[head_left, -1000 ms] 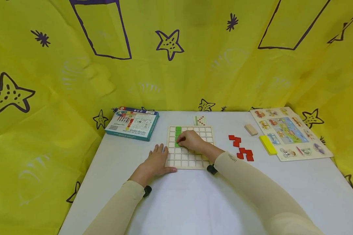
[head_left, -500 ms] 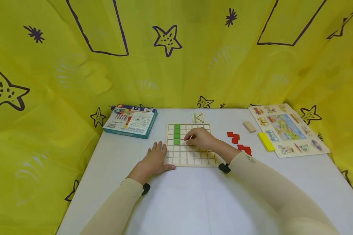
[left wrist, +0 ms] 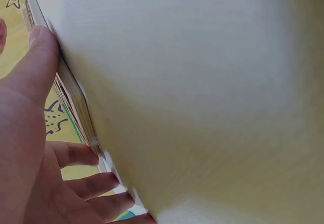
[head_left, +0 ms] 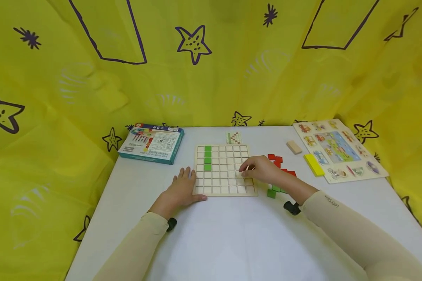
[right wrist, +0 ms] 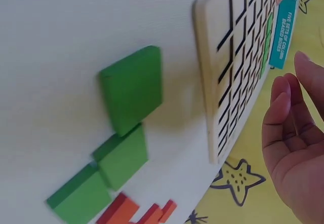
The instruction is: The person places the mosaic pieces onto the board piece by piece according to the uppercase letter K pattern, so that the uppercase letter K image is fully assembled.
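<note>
A square wooden grid board [head_left: 225,182] lies on the white table, several green tiles [head_left: 207,160] filling the upper cells of its second column from the left. My left hand [head_left: 179,190] rests at the board's lower left corner, fingers along the left side and thumb by the front edge. Over the board's right edge is my right hand [head_left: 265,170], its thumb and fingertips bent toward each other with nothing visible between them. Loose green tiles [right wrist: 132,89] lie just right of the board, partly behind the right forearm in the head view. Red tiles [head_left: 276,159] lie beyond them.
Behind the board is a small pattern card [head_left: 233,137]. A teal and white box [head_left: 151,144] stands at the back left. To the right are a wooden block [head_left: 294,147], a yellow block [head_left: 313,165] and a picture puzzle board [head_left: 341,152]. A yellow curtain [head_left: 211,86] hangs behind.
My right hand has moved right, from the green column across the board to its right edge, uncovering the lowest tile of that column. The left hand stays at the board's corner.
</note>
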The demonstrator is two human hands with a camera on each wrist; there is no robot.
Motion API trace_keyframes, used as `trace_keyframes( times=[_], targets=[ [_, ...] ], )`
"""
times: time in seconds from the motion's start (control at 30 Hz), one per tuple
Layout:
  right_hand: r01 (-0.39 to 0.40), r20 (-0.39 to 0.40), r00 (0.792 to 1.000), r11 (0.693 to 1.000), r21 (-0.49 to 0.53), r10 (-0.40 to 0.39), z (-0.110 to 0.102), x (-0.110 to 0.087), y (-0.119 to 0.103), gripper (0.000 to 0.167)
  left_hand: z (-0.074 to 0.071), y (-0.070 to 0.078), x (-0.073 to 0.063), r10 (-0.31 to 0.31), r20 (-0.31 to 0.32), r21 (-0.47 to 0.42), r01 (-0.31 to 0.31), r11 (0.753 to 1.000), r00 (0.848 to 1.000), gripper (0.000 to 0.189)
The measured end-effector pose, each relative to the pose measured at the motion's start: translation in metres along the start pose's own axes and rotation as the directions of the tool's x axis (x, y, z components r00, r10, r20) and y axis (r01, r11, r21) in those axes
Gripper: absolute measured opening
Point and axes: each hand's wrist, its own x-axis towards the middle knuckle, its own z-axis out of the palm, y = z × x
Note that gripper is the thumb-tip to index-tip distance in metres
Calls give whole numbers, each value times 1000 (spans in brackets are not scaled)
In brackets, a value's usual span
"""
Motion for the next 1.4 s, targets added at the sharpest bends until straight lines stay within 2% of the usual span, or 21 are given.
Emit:
trace_keyframes(
  times=[0.33, 0.47, 0.8, 0.97, 1.17, 1.4],
  targets=[
    [-31, -7, 999, 1000, 3, 31, -7, -31, 21, 15, -1, 1, -1, 9, 6, -14, -9, 1000, 1000, 113],
    [-33, -6, 999, 999, -7, 33, -8, -40, 31, 17, -2, 0, -1, 14, -12, -9, -14, 1000, 1000, 113],
    [-28, -7, 1000, 1000, -3, 28, -2, -62, 51, 21, -3, 4, -5, 8, 1, -23, -8, 1000, 1000, 112],
    [-20, -4, 1000, 999, -28, 20, -3, -67, 56, 25, -4, 4, -5, 9, -10, -8, -9, 1000, 1000, 112],
    [-37, 41, 998, 998, -45, 39, -4, -69, 58, 27, -5, 3, -4, 12, -7, -7, -12, 1000, 1000, 112],
    [-54, 39, 998, 995, -82, 57, -3, -70, 60, 22, -5, 4, -4, 18, -7, -12, -18, 1000, 1000, 112]
  ],
)
